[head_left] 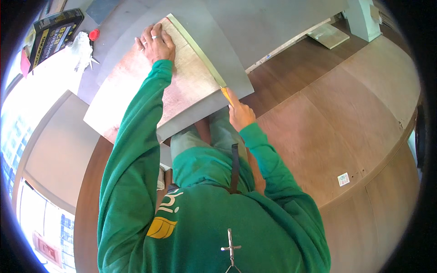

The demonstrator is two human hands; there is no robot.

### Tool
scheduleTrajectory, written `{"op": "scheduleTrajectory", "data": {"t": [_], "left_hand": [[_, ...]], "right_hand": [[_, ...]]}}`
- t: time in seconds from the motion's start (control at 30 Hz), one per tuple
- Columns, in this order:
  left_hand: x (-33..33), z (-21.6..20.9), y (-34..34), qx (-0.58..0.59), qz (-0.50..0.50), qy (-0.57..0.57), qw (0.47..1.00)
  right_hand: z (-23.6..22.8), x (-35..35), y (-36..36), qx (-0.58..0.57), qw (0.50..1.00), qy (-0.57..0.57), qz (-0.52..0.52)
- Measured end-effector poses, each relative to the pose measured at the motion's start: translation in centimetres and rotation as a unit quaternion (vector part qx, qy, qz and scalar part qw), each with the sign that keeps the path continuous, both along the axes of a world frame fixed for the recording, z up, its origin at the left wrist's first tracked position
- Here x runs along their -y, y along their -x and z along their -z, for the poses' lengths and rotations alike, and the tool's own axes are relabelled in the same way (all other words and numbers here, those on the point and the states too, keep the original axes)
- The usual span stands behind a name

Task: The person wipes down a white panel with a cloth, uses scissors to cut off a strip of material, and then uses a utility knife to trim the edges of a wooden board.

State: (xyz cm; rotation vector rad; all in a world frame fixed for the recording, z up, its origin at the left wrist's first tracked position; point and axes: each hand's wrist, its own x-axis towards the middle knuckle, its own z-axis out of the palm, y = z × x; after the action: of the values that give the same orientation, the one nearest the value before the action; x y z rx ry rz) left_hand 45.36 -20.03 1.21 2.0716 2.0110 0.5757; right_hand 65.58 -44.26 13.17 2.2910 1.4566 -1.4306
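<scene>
My left hand (157,45) lies on the far part of a brown wooden panel (191,68), its fingers spread over the surface and rings on them. A pale yellow-green strip (195,49) runs along the panel's right edge. At the near right corner, my right hand (241,111) is closed round a yellow utility knife (226,96). The knife's front end meets the near end of the strip; its blade is too small to make out. A grey sheet (241,82) shows beneath the panel, beyond its right edge.
A black and yellow box (52,38) stands at the far left, near a crumpled white bag (81,48) and a red cap (94,34). To the right is a large wooden panel (318,136) with a small white sticker (343,179). A small board (328,36) lies farther back.
</scene>
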Motion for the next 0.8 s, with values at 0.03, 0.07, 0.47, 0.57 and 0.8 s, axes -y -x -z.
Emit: {"op": "scheduleTrajectory", "data": {"t": [0.03,0.07,0.47,0.57,0.8], "left_hand": [[0.0,0.1,0.1,0.0,0.0,0.0,1.0],[0.0,0.1,0.1,-0.001,0.0,-0.001,1.0],[-0.1,-0.4,-0.1,-0.006,-0.002,0.011,1.0],[-0.3,-0.6,-0.7,0.002,-0.003,0.012,1.0],[-0.1,-0.2,0.1,-0.019,-0.003,0.034,0.999]], "right_hand": [[-0.1,0.7,-0.2,0.005,1.0,0.003,-0.008],[-0.2,1.3,-0.3,0.01,1.0,0.005,-0.017],[-3.9,7.9,-2.8,-0.023,0.998,0.004,0.063],[-4.2,0.9,-1.9,-0.063,0.985,-0.143,0.078],[2.1,-13.6,1.2,-0.088,0.979,-0.178,0.052]]}}
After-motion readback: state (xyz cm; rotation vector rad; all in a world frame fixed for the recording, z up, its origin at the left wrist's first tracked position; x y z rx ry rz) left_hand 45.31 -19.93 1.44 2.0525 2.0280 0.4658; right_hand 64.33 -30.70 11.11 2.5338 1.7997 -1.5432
